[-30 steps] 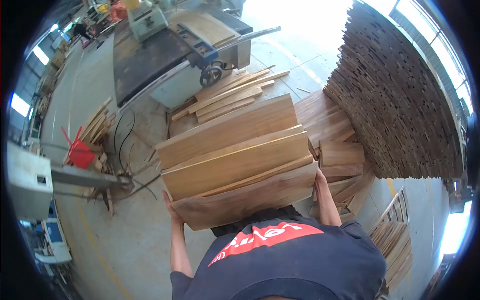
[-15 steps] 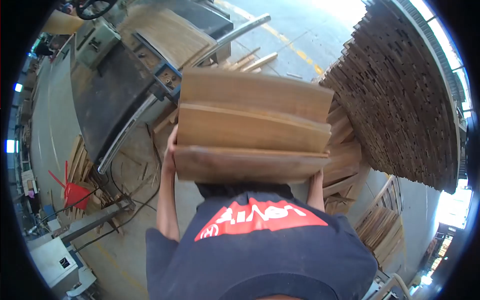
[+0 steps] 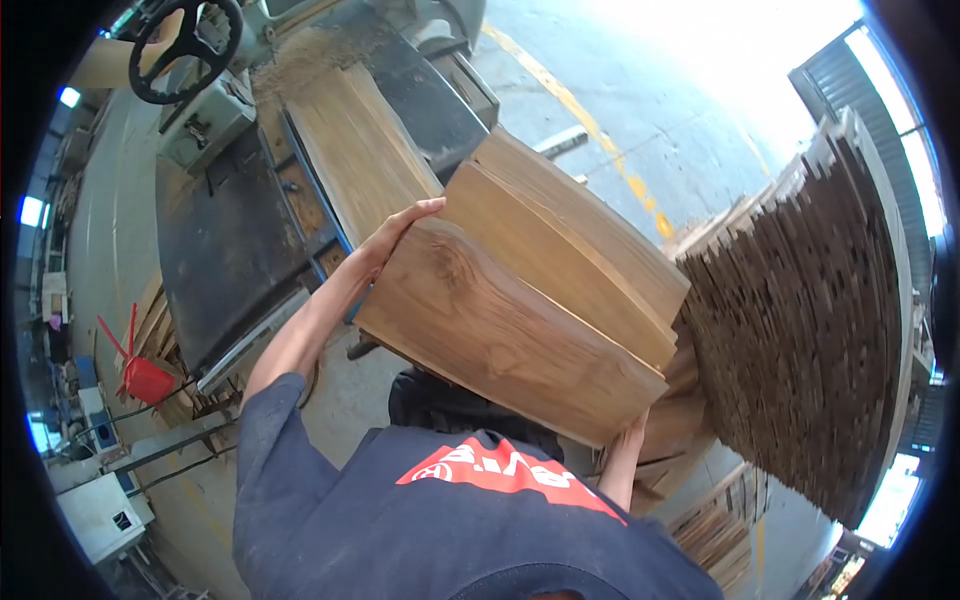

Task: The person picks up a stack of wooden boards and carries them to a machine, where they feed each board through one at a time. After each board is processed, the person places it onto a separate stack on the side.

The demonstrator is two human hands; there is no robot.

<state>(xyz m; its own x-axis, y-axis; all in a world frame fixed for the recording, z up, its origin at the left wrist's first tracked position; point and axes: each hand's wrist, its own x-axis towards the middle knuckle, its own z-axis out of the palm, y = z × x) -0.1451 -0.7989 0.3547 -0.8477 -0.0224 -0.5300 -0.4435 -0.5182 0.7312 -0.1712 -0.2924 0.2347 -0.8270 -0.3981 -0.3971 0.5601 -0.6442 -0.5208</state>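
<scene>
A stack of several brown wooden boards (image 3: 510,325) is held in front of my body, tilted so that its right end is lower. My left hand (image 3: 393,238) grips the stack's left end, fingers over the top board's corner. At the lower right end, my right hand (image 3: 626,438) is closed on the boards, its fingers partly hidden beneath them. Just beyond the stack's upper left corner, more boards (image 3: 360,150) lie on the dark machine table (image 3: 225,230).
A black handwheel (image 3: 186,48) is on the machine at upper left. A tall stack of wood strips (image 3: 800,330) stands close on the right, with more boards (image 3: 680,410) at its foot. A red container (image 3: 147,380) is at left, near cables.
The boards have swung from level to slanting, left end farther up and away, right end down. My left arm now reaches forward, and the machine appears nearer.
</scene>
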